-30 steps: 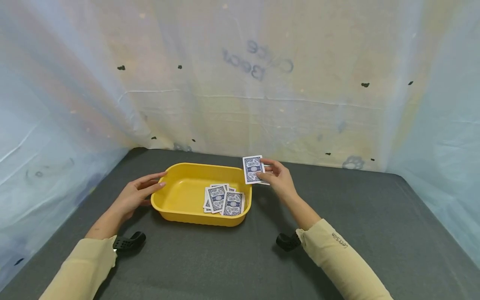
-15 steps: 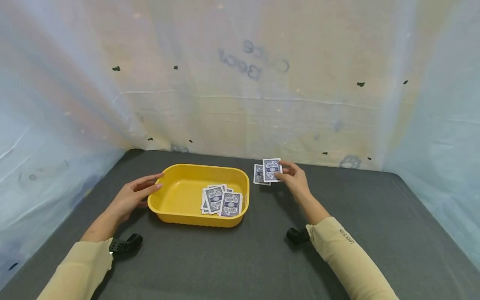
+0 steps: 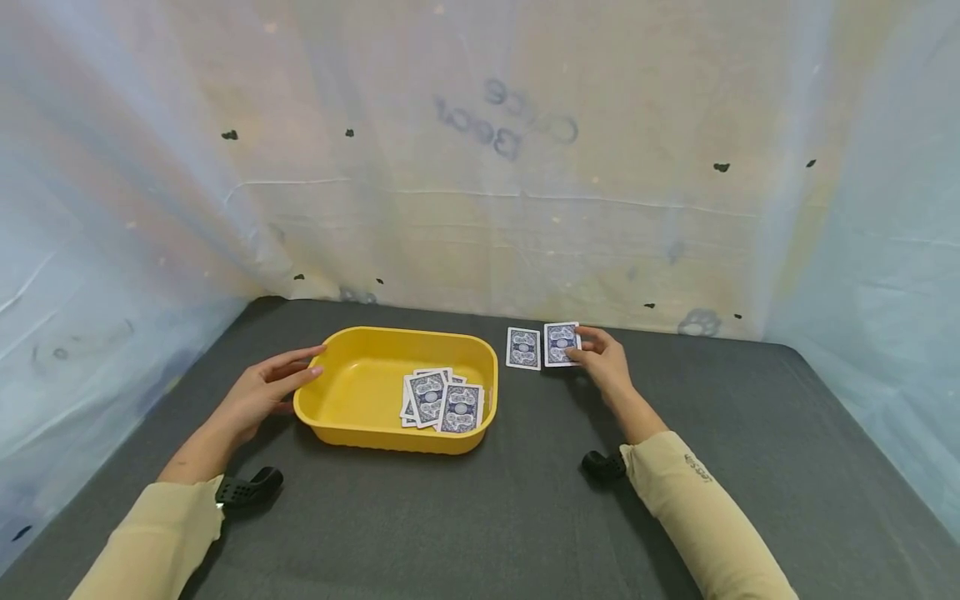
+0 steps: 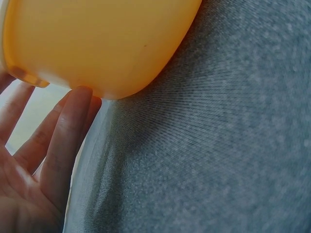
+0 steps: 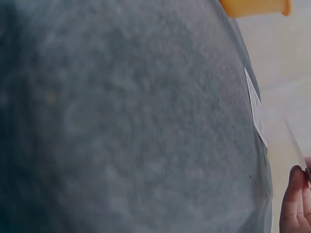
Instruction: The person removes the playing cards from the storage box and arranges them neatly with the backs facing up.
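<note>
My right hand (image 3: 606, 363) pinches a blue-backed playing card (image 3: 559, 343) by its right edge, thumb on top. In the right wrist view the held card (image 5: 295, 145) shows as a thin pale sliver, tilted and apart from the dark cloth. Just left of it, another playing card (image 3: 522, 348) lies face down on the cloth. The yellow tub (image 3: 337, 435) stands to the left, with several face-down playing cards (image 3: 429, 398) overlapping in its right half. My left hand (image 3: 258, 398) touches the tub's left end with nearly straight fingers; in the left wrist view, fingertips (image 4: 80, 94) meet its outer wall.
Dark grey cloth (image 3: 420, 525) covers the table. Pale plastic sheeting (image 3: 480, 250) hangs right behind the table's far edge and along both sides. A black band with a camera sits at each wrist.
My right hand has moved right with one card, uncovering a second card that now lies on the cloth beside the tub. The left hand stays at the tub's end.
</note>
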Demonstrator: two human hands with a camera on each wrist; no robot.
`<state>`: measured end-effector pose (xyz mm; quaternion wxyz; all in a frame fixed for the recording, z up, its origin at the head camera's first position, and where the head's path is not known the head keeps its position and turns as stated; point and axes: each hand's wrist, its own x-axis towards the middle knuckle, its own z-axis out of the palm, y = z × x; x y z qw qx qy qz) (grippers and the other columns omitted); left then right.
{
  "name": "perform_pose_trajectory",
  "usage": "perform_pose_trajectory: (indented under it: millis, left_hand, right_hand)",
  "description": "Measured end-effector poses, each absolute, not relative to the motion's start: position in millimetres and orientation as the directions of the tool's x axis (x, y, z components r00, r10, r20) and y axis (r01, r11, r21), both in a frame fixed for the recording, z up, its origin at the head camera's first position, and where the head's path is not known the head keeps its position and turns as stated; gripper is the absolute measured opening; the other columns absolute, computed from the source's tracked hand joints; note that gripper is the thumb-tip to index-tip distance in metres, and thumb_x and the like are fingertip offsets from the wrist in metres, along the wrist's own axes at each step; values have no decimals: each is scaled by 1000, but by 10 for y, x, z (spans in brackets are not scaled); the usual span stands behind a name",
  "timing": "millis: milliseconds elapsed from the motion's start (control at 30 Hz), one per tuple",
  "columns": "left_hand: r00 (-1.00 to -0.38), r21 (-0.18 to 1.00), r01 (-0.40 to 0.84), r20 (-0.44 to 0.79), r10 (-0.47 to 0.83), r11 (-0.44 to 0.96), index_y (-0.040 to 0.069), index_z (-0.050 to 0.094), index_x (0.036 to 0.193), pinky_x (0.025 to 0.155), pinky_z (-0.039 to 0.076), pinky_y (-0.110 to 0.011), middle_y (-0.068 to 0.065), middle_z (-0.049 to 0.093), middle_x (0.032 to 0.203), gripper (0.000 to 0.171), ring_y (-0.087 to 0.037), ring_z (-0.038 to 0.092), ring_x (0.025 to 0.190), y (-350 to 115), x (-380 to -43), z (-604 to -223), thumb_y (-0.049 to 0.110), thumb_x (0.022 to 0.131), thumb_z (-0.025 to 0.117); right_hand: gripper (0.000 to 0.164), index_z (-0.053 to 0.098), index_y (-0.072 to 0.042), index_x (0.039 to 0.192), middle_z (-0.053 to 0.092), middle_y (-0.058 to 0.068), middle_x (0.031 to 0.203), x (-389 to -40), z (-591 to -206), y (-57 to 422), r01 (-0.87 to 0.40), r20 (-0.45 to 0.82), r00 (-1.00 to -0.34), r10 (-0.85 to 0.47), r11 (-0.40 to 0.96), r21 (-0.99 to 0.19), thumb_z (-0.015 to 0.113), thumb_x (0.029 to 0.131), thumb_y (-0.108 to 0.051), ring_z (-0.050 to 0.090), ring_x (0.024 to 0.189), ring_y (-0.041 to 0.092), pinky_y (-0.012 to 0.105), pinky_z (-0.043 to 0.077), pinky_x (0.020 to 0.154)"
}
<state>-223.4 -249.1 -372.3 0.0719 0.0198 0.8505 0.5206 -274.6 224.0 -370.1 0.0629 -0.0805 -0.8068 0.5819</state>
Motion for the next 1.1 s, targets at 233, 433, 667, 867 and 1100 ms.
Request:
perform_pose_trajectory:
  millis: [233,433,667,867,1100]
  left_hand:
    - [-988,889,-42,-105,114,456,17,37,149,86,54,-47,-21,39,148,71,-39,48,125,-2484,-2226,-3726,54,91,56]
    - [-987,887,-36,-103,121,460,18,36,149,86,54,-47,-21,38,148,71,-39,48,125,-2477,-2225,-3726,54,92,56]
    - [-985,890,-37,-109,133,454,18,36,150,85,54,-45,-20,37,149,71,-40,46,126,-2482,-2230,-3721,53,92,56]
    - [-985,893,-46,-115,127,448,20,36,150,87,54,-47,-19,35,151,72,-40,44,128,-2491,-2243,-3706,55,91,57]
    - [-986,890,-48,-115,120,453,20,36,150,86,54,-47,-20,36,150,72,-40,45,127,-2489,-2240,-3709,55,90,57]
  right_hand:
    - [49,51,3,134,63,20,106,-2761,-3710,2336,105,-34,-978,205,345,-933,65,87,-1,59,67,2,21,52,67]
    - [50,49,2,136,60,19,112,-2765,-3714,2404,160,-83,-973,217,367,-916,63,88,-3,58,69,2,19,50,65]
    - [49,52,-1,135,63,21,111,-2811,-3735,2419,202,-100,-966,239,457,-866,66,88,-6,58,69,8,21,47,62]
    - [52,51,-1,135,59,27,123,-2854,-3708,2381,216,-77,-963,259,566,-796,67,87,-10,62,87,26,31,49,72]
    - [53,50,3,133,60,27,120,-2868,-3704,2360,218,-57,-966,251,681,-699,68,87,-16,58,100,37,45,47,86]
